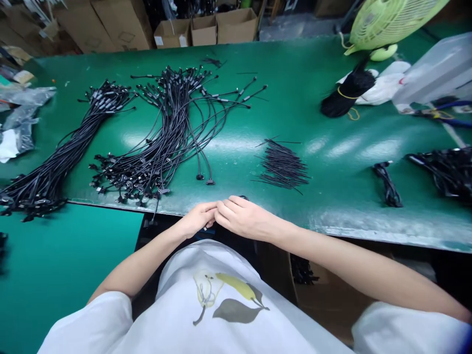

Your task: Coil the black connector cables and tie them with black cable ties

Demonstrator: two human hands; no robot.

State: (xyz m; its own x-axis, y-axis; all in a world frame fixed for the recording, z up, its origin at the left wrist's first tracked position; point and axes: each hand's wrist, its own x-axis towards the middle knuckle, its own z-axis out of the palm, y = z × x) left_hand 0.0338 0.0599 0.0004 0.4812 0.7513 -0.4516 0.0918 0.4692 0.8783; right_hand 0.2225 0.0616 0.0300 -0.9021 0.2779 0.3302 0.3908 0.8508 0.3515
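Observation:
My left hand and my right hand meet at the front edge of the green-topped workbench, fingertips touching. Whatever lies between them is hidden by my fingers, though a small dark shape shows just past my right hand. Nearest my hands are large bundles of black cables with small connectors, spread across the bench. A small pile of thin black cable ties lies to the right of those bundles. A further loose bundle of black cables sits at the far left.
A short coil of black cable and a dark heap of cables lie at the right. Behind them are a yellow-tied black bunch, a translucent plastic box and a green fan. Cardboard boxes stand beyond the bench.

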